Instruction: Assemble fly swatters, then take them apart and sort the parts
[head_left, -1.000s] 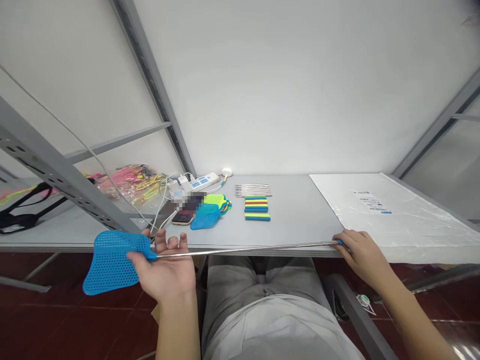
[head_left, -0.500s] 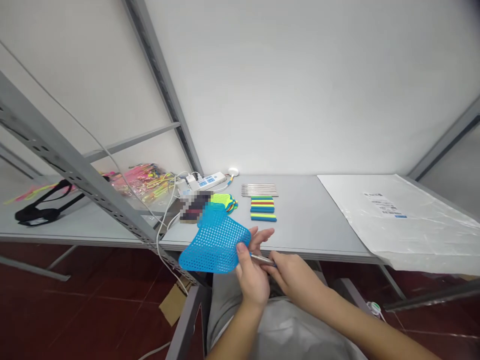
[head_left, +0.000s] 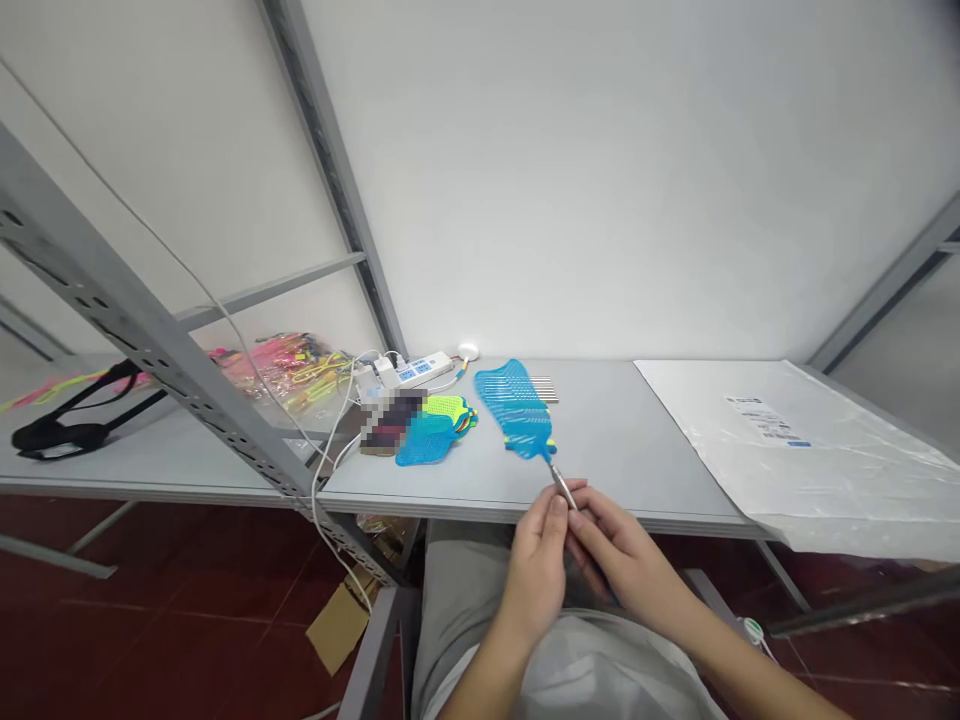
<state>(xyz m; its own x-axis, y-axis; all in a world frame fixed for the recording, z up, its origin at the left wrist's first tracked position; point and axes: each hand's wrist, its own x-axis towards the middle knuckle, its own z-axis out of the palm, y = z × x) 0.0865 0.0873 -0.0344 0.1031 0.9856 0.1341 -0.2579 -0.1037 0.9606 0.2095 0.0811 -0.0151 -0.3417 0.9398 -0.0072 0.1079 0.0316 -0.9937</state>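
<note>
A blue fly swatter (head_left: 514, 405) with a perforated head and a metal shaft is held in front of me, its head pointing up and away over the table. My left hand (head_left: 541, 555) is closed with fingertips and thumb on the shaft. Beside it, my right hand (head_left: 611, 545) is wrapped round the lower shaft, which is collapsed short. Behind the swatter head, metal rods (head_left: 546, 389) and coloured handle grips lie partly hidden. To the left is a pile of blue, yellow and other swatter heads (head_left: 427, 440).
A power strip (head_left: 424, 370) with plugs and white cables lies at the back left, near a blurred-out dark item (head_left: 390, 420). Bagged colourful items (head_left: 292, 370) and a black strap (head_left: 67, 435) are beyond the metal post (head_left: 172, 320). A white plastic package (head_left: 780, 460) covers the table's right side.
The long shaft has been pushed together to a short length, bringing both hands close in the middle. The swatter head has swung from the left to upright over the table.
</note>
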